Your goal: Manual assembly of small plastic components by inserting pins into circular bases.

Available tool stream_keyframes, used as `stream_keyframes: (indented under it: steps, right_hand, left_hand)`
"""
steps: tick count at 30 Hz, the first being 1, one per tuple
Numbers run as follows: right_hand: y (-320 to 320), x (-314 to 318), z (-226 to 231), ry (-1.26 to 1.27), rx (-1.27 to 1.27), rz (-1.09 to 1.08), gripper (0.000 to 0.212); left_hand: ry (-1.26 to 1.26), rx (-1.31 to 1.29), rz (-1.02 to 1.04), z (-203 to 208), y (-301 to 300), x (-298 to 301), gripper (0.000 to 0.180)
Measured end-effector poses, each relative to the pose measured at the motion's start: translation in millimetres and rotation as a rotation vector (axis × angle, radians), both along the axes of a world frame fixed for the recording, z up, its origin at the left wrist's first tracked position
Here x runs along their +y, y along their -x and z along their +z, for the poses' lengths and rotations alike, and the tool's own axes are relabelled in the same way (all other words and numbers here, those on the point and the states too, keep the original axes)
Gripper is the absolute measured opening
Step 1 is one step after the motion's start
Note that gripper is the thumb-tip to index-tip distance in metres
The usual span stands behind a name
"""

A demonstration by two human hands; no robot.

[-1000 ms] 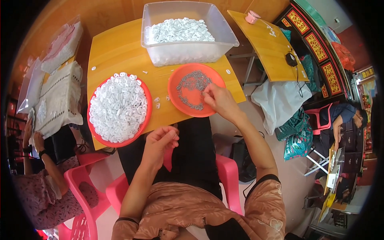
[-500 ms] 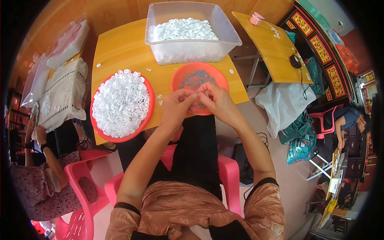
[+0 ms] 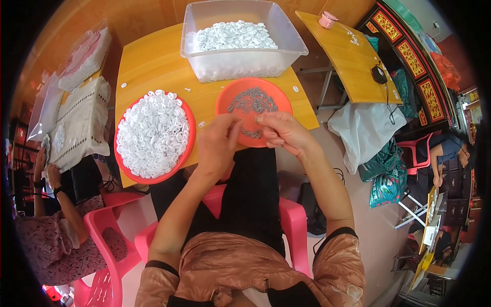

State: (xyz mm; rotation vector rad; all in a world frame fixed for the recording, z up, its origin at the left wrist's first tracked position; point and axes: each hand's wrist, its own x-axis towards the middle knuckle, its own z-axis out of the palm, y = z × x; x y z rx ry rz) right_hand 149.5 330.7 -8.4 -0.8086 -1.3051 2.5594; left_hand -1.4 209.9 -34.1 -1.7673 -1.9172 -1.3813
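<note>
Your fingertips, meeting over the orange-red bowl (image 3: 284, 100) half a second ago, are now standing slightly apart at its near side. So your hands are no longer working at one shared point.

Left hand (image 3: 219, 143): curling, back turned up, fingertips hiding; cannot tell whether it is gripping anything. Right hand (image 3: 285, 132): curling inward, thumb and forefinger pressing together; no piece is showing clearly between them.

Small grey metal pieces (image 3: 253, 98) are lying in the bowl, mostly toward its far side, a few showing between your hands.

To the left, white plastic pieces (image 3: 152, 135) are heaping in a red dish (image 3: 193, 128). A few loose white pieces (image 3: 201, 124) are lying on the yellow counter (image 3: 148, 56) between dish and bowl. A clear tub (image 3: 240, 67), holding more white pieces, is standing just behind the bowl, closing off the far side. Your own hands are covering part of the bowl's near edge.

Left edge of frame: a co-worker's hand (image 3: 53, 176) is resting near a pale cloth (image 3: 84, 123).
</note>
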Motion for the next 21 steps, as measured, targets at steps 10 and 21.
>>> stream_keyframes:
  steps: [10, 21]
  right_hand:
    - [22.6, -37.9, 2.3, -0.906, 0.110, -0.193, 0.015]
    - [53.5, -100.3, 44.2, -0.436, 0.104, 0.146, 0.013]
  left_hand:
    - [0.337, -1.698, -0.411, 27.0, 4.8, -48.9, 0.013]
    - [0.176, -1.845, -0.478, 36.2, 16.8, -118.5, 0.012]
